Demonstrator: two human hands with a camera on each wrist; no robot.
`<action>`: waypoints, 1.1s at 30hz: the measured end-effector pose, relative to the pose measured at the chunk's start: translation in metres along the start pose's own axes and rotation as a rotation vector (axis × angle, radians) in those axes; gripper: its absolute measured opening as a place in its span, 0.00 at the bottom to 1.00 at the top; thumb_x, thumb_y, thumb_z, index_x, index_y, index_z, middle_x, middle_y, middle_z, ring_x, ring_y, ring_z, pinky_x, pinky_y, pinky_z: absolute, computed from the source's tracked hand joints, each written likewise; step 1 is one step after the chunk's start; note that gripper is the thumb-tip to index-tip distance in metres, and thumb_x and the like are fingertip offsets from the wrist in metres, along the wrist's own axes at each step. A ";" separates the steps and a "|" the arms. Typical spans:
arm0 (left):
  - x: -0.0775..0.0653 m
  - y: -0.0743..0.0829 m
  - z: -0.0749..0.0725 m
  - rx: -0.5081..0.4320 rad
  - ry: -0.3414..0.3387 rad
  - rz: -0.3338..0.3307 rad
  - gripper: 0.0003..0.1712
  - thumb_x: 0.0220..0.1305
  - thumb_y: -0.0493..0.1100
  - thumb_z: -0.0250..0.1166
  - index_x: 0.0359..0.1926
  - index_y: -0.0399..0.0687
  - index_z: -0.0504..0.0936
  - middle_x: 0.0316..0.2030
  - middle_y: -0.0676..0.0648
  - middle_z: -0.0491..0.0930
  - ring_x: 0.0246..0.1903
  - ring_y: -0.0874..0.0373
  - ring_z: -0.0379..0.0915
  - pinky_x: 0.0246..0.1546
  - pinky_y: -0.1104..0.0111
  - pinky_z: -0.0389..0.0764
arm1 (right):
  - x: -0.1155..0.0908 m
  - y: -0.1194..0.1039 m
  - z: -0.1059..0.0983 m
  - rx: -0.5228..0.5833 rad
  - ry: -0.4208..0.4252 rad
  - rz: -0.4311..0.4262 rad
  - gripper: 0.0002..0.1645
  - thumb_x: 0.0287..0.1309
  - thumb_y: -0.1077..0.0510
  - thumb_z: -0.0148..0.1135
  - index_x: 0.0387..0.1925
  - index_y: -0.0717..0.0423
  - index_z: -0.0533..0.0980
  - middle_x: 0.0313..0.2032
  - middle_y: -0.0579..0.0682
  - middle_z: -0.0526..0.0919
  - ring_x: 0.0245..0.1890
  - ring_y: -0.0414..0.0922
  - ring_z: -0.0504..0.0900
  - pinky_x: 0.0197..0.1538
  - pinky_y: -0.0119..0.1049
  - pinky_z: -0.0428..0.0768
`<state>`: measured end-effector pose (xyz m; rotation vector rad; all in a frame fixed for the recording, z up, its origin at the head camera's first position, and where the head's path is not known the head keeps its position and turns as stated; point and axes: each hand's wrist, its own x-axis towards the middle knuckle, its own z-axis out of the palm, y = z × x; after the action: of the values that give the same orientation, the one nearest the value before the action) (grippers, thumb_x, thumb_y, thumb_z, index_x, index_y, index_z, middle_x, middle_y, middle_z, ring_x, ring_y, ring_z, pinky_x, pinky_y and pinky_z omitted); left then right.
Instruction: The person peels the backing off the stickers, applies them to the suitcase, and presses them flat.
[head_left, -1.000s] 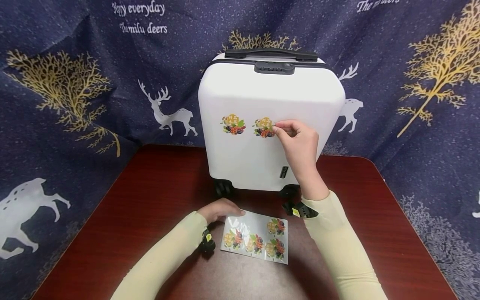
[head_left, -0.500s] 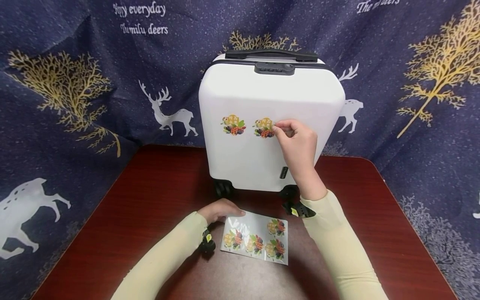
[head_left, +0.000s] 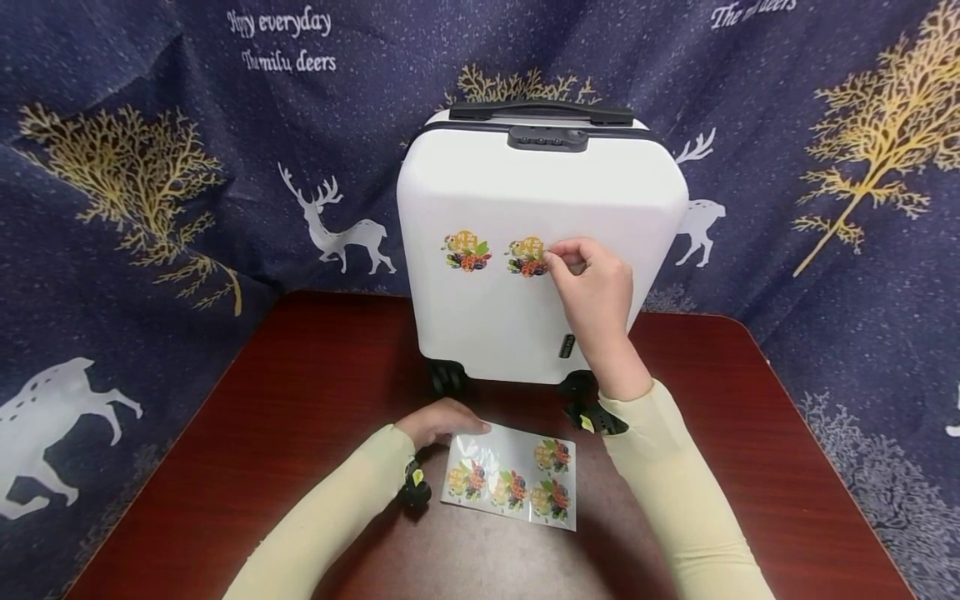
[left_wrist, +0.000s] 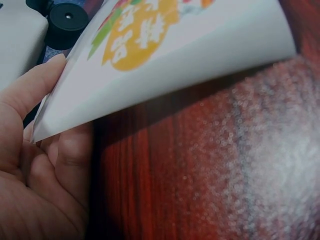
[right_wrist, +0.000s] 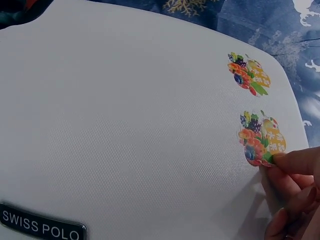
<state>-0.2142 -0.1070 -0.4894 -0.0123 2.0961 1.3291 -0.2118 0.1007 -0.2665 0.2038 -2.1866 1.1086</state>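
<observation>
My right hand (head_left: 596,287) pinches the edge of a fruit-print sticker (head_left: 526,257) between thumb and index finger, holding it against the front of a white suitcase (head_left: 487,325). In the right wrist view the thumb lies over the green leaf edge of that sticker (right_wrist: 262,139). A second fruit sticker (head_left: 467,252) lies flat on the suitcase to its left. Lower down, my left hand (head_left: 442,422) grips the upper left corner of a sticker sheet (head_left: 498,442), thumb on top and fingers beneath. Several fruit stickers show on the sheet, whose near edge lifts off the table in the left wrist view.
The suitcase stands upright on black wheels (head_left: 447,377) at the back of a dark red wooden table (head_left: 322,375). It has a black handle (head_left: 542,111) and a combination lock (head_left: 548,138) on top. Behind hangs a blue cloth (head_left: 337,108) printed with deer and golden trees.
My right hand has shifted very slightly left, still pinching the sticker at the same spot on the suitcase. The left hand and the sheet stay put.
</observation>
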 end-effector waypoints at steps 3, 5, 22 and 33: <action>0.000 0.000 0.001 -0.003 0.008 0.000 0.17 0.63 0.46 0.72 0.44 0.36 0.87 0.34 0.46 0.88 0.30 0.60 0.82 0.34 0.69 0.84 | 0.000 0.000 0.000 -0.009 0.005 -0.001 0.10 0.63 0.58 0.69 0.39 0.63 0.86 0.35 0.60 0.90 0.33 0.54 0.85 0.32 0.26 0.67; 0.000 0.000 0.001 -0.009 0.009 -0.001 0.17 0.63 0.46 0.72 0.44 0.35 0.87 0.34 0.46 0.88 0.29 0.60 0.81 0.34 0.69 0.84 | 0.000 0.000 0.000 -0.015 0.008 0.001 0.10 0.63 0.58 0.70 0.39 0.63 0.86 0.35 0.60 0.91 0.33 0.53 0.86 0.32 0.25 0.66; 0.002 -0.001 0.000 0.021 0.006 -0.012 0.18 0.63 0.48 0.71 0.45 0.37 0.87 0.36 0.45 0.89 0.31 0.59 0.83 0.35 0.69 0.84 | -0.001 0.001 -0.001 -0.036 0.019 0.011 0.12 0.63 0.56 0.71 0.37 0.63 0.86 0.33 0.60 0.90 0.31 0.54 0.85 0.31 0.27 0.66; 0.002 -0.002 0.001 0.036 0.012 -0.010 0.19 0.63 0.49 0.72 0.45 0.37 0.88 0.36 0.44 0.89 0.32 0.59 0.84 0.36 0.68 0.85 | -0.003 0.007 0.001 -0.047 0.048 -0.031 0.13 0.64 0.55 0.70 0.37 0.64 0.86 0.32 0.61 0.90 0.30 0.55 0.85 0.31 0.28 0.67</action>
<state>-0.2144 -0.1067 -0.4922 -0.0157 2.1270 1.2877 -0.2128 0.1045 -0.2735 0.1872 -2.1576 1.0338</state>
